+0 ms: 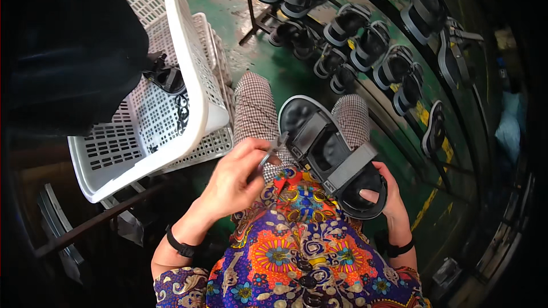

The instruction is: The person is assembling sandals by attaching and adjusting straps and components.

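My right hand (389,191) grips a black sandal (328,154) with grey straps and a pale sole edge by its lower end, the thumb pressing on the footbed and the fingers round the outer side. The sandal lies tilted over my lap, its other end pointing up and to the left. In my closed left hand (242,177) is a pair of small metal snips (276,145). Their tips reach up close to the sandal's left edge, beside a strap. Whether they touch it I cannot tell. My fingers partly cover the snips' handle.
A white perforated plastic basket (197,108) stands on the left, holding a dark sandal (166,78). Dark cloth (68,45) hangs over its left side. Ahead and to the right, a black metal rack (419,37) carries several similar sandals. Beneath is a green floor (228,20).
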`<state>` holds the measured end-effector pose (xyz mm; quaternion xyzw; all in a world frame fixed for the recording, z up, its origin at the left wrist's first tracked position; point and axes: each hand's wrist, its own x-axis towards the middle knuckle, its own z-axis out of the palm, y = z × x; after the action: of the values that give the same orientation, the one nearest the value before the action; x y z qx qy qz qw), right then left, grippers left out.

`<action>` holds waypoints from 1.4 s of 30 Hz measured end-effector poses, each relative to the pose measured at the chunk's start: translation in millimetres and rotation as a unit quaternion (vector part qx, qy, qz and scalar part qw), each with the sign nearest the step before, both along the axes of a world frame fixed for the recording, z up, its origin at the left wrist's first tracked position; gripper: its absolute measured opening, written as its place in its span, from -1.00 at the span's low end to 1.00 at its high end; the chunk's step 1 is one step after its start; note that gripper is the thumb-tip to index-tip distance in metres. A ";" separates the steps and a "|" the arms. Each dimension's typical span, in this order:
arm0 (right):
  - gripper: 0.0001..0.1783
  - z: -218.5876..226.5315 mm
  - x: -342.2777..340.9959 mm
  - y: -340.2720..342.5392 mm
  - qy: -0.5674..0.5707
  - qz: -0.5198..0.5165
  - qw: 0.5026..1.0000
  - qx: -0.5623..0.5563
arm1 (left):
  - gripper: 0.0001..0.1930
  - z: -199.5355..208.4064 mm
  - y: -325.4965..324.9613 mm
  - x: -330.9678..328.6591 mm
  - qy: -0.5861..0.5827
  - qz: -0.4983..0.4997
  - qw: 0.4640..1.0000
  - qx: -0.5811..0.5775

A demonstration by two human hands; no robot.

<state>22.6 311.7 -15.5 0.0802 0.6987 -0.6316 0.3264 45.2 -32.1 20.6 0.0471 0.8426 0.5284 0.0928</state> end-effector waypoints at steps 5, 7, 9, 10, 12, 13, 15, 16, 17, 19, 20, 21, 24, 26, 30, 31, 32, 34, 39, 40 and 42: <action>-0.31 11.1 22.7 9.7 0.116 0.087 0.979 0.144 | -0.72 -29.8 42.0 8.0 0.191 -0.099 0.964 -0.159; -0.31 11.4 29.9 8.7 0.124 0.084 0.980 0.130 | -0.72 -31.1 58.0 15.5 0.177 -0.089 0.966 -0.163; -0.32 7.4 40.4 10.8 0.116 0.069 0.984 0.116 | -0.70 -29.7 68.1 18.9 0.143 -0.091 0.966 -0.195; -0.32 8.0 43.1 10.9 0.128 0.062 0.982 0.124 | -0.70 -30.4 71.6 19.3 0.141 -0.093 0.966 -0.195; -0.31 11.9 46.8 8.2 0.139 0.054 0.980 0.130 | -0.64 -31.6 76.2 19.8 0.065 -0.091 0.948 -0.297; -0.30 15.4 46.9 5.1 0.138 0.048 0.980 0.136 | -0.64 -31.8 76.8 20.2 0.047 -0.102 0.947 -0.302; -0.29 14.2 49.7 4.6 0.138 0.041 0.979 0.144 | -0.67 -32.5 82.5 21.0 0.048 -0.111 0.941 -0.317; -0.28 9.1 54.1 5.8 0.165 0.041 0.975 0.144 | -0.71 -32.9 84.8 21.8 0.049 -0.117 0.934 -0.334; -0.27 7.4 57.4 6.4 0.191 0.043 0.970 0.145 | -0.74 -32.5 85.6 23.0 0.056 -0.119 0.930 -0.342; -0.27 10.9 60.2 5.1 0.208 0.048 0.962 0.168 | -0.81 -34.6 89.5 22.9 0.086 -0.110 0.923 -0.359; -0.27 12.0 61.7 3.5 0.225 0.055 0.955 0.187 | -0.86 -36.5 90.5 23.8 0.116 -0.100 0.913 -0.378; -0.28 15.9 61.7 2.0 0.233 0.069 0.947 0.211 | -0.83 -38.4 90.6 25.4 0.120 -0.110 0.910 -0.382; -0.27 15.9 62.5 -0.6 0.245 0.071 0.941 0.222 | -0.80 -43.7 92.4 26.6 0.134 -0.109 0.904 -0.390; -0.27 19.2 61.3 -4.1 0.249 0.074 0.939 0.223 | -0.79 -42.9 94.2 26.4 0.120 -0.111 0.908 -0.387; -0.27 20.4 61.9 -5.9 0.256 0.076 0.937 0.225 | -0.78 -40.4 93.5 25.7 0.098 -0.122 0.912 -0.378; -0.27 20.9 61.4 -6.5 0.256 0.076 0.937 0.226 | -0.78 -39.7 92.8 24.9 0.098 -0.123 0.913 -0.378; -0.28 22.0 60.4 -7.0 0.253 0.076 0.939 0.219 | -0.78 -38.6 92.2 24.0 0.103 -0.124 0.912 -0.377; -0.28 23.0 60.2 -7.0 0.250 0.075 0.942 0.212 | -0.78 -37.8 92.3 23.9 0.108 -0.127 0.912 -0.375; -0.29 22.9 61.1 -7.0 0.259 0.114 0.930 0.236 | -0.76 -44.2 93.9 24.2 0.128 -0.143 0.899 -0.393; -0.29 22.6 60.9 -6.3 0.259 0.114 0.930 0.236 | -0.76 -44.1 94.3 24.1 0.128 -0.144 0.899 -0.392; -0.30 21.8 60.2 -4.2 0.277 0.131 0.926 0.220 | -0.77 -42.6 95.3 23.5 0.143 -0.151 0.882 -0.423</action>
<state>82.9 307.5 6.3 -0.1204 0.8868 -0.4108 0.1743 68.7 63.2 -21.9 0.2053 0.9728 0.0883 0.0614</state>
